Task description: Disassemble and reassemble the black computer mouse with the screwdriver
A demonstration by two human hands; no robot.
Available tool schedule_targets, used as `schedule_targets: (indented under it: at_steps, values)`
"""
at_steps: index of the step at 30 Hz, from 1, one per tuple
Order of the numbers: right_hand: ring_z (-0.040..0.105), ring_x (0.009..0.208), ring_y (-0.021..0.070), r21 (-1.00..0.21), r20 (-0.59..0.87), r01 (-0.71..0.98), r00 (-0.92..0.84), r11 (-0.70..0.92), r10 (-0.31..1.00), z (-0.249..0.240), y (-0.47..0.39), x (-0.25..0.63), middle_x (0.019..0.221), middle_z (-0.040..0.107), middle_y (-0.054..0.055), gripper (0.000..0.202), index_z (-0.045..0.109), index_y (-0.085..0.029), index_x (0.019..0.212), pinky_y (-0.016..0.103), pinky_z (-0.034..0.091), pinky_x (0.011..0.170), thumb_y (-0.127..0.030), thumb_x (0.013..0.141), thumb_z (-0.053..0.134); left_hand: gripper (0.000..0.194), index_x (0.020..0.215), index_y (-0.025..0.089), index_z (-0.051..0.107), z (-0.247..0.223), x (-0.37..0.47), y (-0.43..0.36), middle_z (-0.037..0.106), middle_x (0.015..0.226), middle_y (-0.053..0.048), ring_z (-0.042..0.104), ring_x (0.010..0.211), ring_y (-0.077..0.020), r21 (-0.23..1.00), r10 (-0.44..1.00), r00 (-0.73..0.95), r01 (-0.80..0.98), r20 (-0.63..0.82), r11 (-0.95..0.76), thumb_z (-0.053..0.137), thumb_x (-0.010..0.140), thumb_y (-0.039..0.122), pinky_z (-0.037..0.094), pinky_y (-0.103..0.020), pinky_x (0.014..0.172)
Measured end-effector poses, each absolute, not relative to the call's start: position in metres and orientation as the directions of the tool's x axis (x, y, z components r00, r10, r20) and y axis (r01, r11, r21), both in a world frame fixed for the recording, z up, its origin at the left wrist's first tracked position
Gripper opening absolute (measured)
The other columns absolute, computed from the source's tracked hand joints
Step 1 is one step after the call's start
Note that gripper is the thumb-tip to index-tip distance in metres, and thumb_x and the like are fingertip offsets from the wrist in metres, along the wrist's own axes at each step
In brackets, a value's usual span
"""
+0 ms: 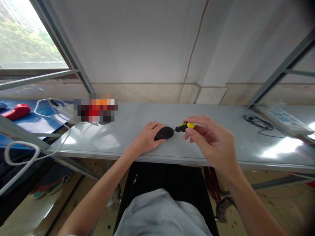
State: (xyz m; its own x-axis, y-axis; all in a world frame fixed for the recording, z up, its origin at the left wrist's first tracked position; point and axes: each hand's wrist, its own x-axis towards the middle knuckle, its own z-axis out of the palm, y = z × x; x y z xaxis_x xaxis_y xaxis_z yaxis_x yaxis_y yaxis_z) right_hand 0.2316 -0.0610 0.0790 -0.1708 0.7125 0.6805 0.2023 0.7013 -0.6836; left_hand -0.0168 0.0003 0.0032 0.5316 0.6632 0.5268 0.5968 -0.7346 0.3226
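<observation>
My left hand [150,136] is closed around a black computer mouse [167,132] near the middle of the grey table [137,113]. My right hand [214,141] pinches a short yellow and black screwdriver [185,127] between thumb and fingers. The screwdriver lies nearly level, its thin shaft pointing left at the right end of the mouse. Tip and mouse look very close together; whether they touch I cannot tell.
A blurred patch hides things at the table's left, beside a white cable [52,116]. At the right lie a coiled black cable [258,122] and a pale flat object [286,119]. Metal frame posts stand on both sides, with a wall behind. A red object [19,110] rests on a blue surface at far left.
</observation>
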Motion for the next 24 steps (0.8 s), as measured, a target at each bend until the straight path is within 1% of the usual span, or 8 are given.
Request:
schedule_targets:
  at_steps: [5,8,11,14,18,24]
  values:
    - [0.07,0.076,0.0095,-0.632,0.701,0.27,-0.2,0.726,0.685,0.0811,-0.0602,0.2326,0.112,0.069,0.001,0.021,0.079,-0.032,0.115,0.027,0.063,0.07,-0.018,0.101,0.073,0.05,0.141,0.025,0.055,0.0051,-0.0165,-0.0008,0.065,0.135,-0.009,0.061,0.126,-0.0295,0.328,0.67,0.528,0.601,0.521,-0.729,0.078,0.097,0.027,0.05,-0.049,0.114]
    - [0.071,0.079,0.0102,-0.612,0.703,0.301,-0.216,0.731,0.677,0.0821,-0.0598,0.2333,0.111,0.069,0.002,0.021,0.081,-0.031,0.114,0.026,0.063,0.07,-0.017,0.1,0.073,0.05,0.142,0.026,0.055,0.0045,-0.0168,-0.0002,0.066,0.135,-0.009,0.061,0.126,-0.0297,0.331,0.676,0.525,0.606,0.517,-0.724,0.078,0.097,0.027,0.05,-0.05,0.114]
    - [0.072,0.077,0.0102,-0.623,0.7,0.29,-0.208,0.727,0.683,0.0832,-0.0599,0.2336,0.113,0.068,0.003,0.02,0.081,-0.029,0.115,0.026,0.063,0.066,-0.018,0.101,0.072,0.051,0.142,0.026,0.055,0.0034,-0.0172,0.0007,0.066,0.135,-0.009,0.061,0.125,-0.0298,0.327,0.676,0.524,0.61,0.518,-0.722,0.077,0.097,0.027,0.05,-0.05,0.114]
    - [0.074,0.076,0.0097,-0.647,0.688,0.244,-0.221,0.722,0.691,0.0843,-0.0612,0.2335,0.118,0.068,0.004,0.023,0.079,-0.029,0.12,0.025,0.063,0.065,-0.018,0.104,0.067,0.051,0.142,0.026,0.055,0.0031,-0.0175,0.0007,0.065,0.135,-0.009,0.06,0.125,-0.03,0.322,0.678,0.521,0.615,0.519,-0.72,0.077,0.097,0.028,0.05,-0.05,0.114]
    - [0.077,0.079,0.0122,-0.679,0.671,0.202,-0.222,0.706,0.708,0.0841,-0.063,0.2335,0.126,0.07,0.006,0.025,0.077,-0.029,0.125,0.025,0.064,0.064,-0.02,0.107,0.063,0.051,0.143,0.026,0.056,0.0043,-0.0171,-0.0003,0.065,0.134,-0.01,0.06,0.126,-0.0304,0.33,0.689,0.517,0.622,0.508,-0.71,0.078,0.096,0.027,0.05,-0.051,0.115]
    - [0.077,0.075,0.0133,-0.673,0.67,0.265,-0.18,0.691,0.721,0.0826,-0.0616,0.2343,0.117,0.074,0.005,0.02,0.076,-0.028,0.123,0.027,0.065,0.066,-0.024,0.104,0.069,0.051,0.142,0.026,0.055,0.004,-0.0168,-0.0007,0.065,0.135,-0.009,0.06,0.126,-0.03,0.329,0.686,0.521,0.618,0.509,-0.714,0.077,0.096,0.027,0.049,-0.051,0.115]
